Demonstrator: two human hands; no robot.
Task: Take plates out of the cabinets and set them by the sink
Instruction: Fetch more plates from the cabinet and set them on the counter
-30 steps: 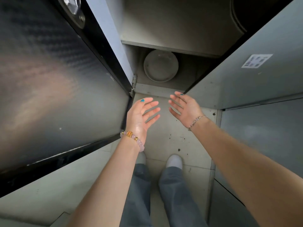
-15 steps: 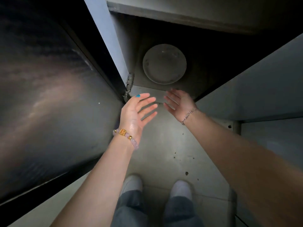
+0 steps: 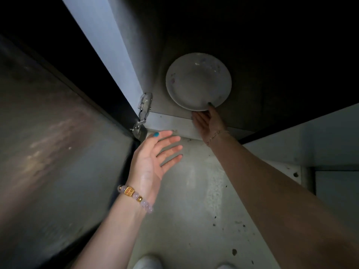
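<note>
A white plate [image 3: 198, 80] lies flat on the floor of a dark low cabinet [image 3: 171, 121]. My right hand [image 3: 208, 121] reaches over the cabinet's front edge, palm up, and its fingertips touch the plate's near rim; whether any finger curls under the rim is hidden in shadow. My left hand [image 3: 155, 158], with a bead bracelet on the wrist, hovers open outside the cabinet, fingers spread, well short of the plate and touching nothing.
The open left cabinet door [image 3: 58, 152] stands close beside my left arm, hung on a metal hinge [image 3: 142, 113]. The right door [image 3: 310, 136] is open too. A speckled tile floor [image 3: 194, 210] and my white shoes [image 3: 147, 263] lie below.
My right hand has moved forward into the cabinet and reached the plate's near rim. My left hand followed a little. The view has dropped closer to the cabinet.
</note>
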